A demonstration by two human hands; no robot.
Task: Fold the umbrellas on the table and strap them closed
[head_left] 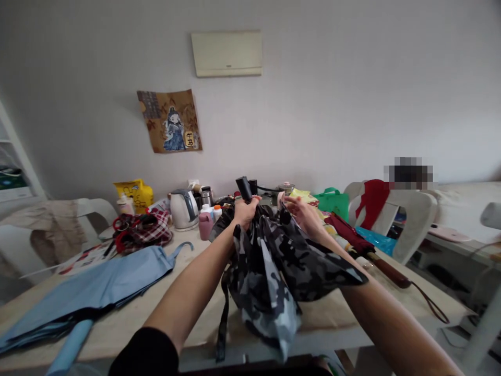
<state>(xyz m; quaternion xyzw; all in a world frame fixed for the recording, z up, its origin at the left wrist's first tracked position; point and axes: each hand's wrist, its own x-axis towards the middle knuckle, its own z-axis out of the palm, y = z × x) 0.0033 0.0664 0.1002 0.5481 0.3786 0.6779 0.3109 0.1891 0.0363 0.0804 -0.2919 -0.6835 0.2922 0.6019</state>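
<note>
A collapsed camouflage umbrella (270, 266) hangs in front of me above the table edge, its grey and black fabric loose. My left hand (246, 211) is wrapped round the umbrella just below its black handle (243, 188), which points up and away. My right hand (301, 214) is beside it on the right, fingers partly spread and touching the umbrella's fabric near the top. A black strap dangles from the canopy toward me.
A light blue folded umbrella (90, 292) lies on the table (133, 324) at left, a dark red one (360, 243) at right. Behind stand a white kettle (183, 209), bottles, plaid cloth (146, 230), a yellow bag and a green bag (333, 202). White chairs flank the table.
</note>
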